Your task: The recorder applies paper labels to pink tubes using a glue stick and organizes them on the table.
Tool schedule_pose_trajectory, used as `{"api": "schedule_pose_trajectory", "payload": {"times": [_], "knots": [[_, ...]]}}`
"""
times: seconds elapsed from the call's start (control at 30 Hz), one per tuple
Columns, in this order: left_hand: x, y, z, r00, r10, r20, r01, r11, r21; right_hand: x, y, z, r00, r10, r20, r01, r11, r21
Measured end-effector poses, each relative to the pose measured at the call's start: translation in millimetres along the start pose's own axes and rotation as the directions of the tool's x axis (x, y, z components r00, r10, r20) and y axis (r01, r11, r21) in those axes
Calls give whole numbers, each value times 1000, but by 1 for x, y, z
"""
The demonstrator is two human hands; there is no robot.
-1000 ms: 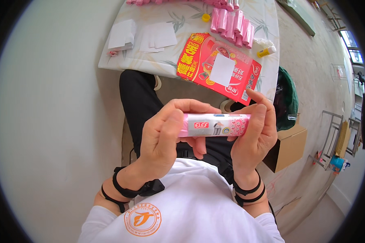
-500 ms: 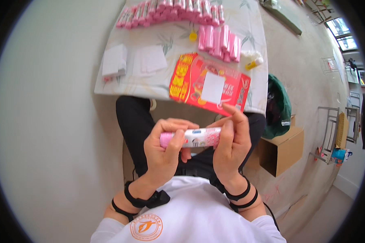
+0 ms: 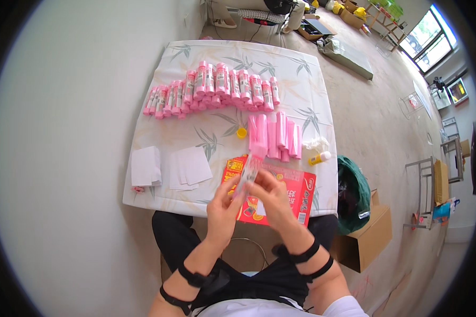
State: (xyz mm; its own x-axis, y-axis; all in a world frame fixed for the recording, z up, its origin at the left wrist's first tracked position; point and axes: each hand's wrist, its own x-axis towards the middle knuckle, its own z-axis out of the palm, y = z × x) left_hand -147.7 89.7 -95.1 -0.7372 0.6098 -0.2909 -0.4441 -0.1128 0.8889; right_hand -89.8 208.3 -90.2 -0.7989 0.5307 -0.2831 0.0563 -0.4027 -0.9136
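Pinches a roll at its near end between thumb and fingers of the left grip, and presses bent fingers and thumb of the right grip around its middle, closed rather than spread. Holds it slanting over the red card, with a pink end pointing away from the body toward the plain rolls; cannot tell whether touching them. Looks slim and tubular, in pink plastic with a whitish band. Carries marks on that band, too blurred to read.

Across the tabletop, shows a white cover with a grey-green and tan leaf pattern. Toward the far side, displays a long, curving heap of labelled rolls, pink at the ends, with printed bands too small to read. Nearer, bunches the plain rolls in glossy pink, between a round yellow cap and a crumpled white wad, with a yellow-and-white bottle lying just beside the wad.

On the flat red card, bears a yellow panel, pale lettering and a barcode, partly hidden behind the hands. At the left, includes a squared paper stack and overlapping white slips.
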Motion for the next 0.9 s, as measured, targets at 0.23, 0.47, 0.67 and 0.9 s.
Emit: {"api": "schedule_pose_trajectory", "payload": {"times": [0.23,0.47,0.67,0.9], "knots": [[129,16,-4,979,181,-98,-160,968,191,195,-24,5,959,-263,-106,216,920,-328],[109,-17,-34,999,-16,27,12,989,149,287,-26,-2,930,-321,-179,171,809,-562],[86,-34,-51,991,-117,-65,123,988,98,305,-29,-12,951,-248,-182,101,811,-576],[68,-48,-44,983,-185,-15,186,978,97,316,-19,-38,901,-417,-117,215,664,-717]]}}
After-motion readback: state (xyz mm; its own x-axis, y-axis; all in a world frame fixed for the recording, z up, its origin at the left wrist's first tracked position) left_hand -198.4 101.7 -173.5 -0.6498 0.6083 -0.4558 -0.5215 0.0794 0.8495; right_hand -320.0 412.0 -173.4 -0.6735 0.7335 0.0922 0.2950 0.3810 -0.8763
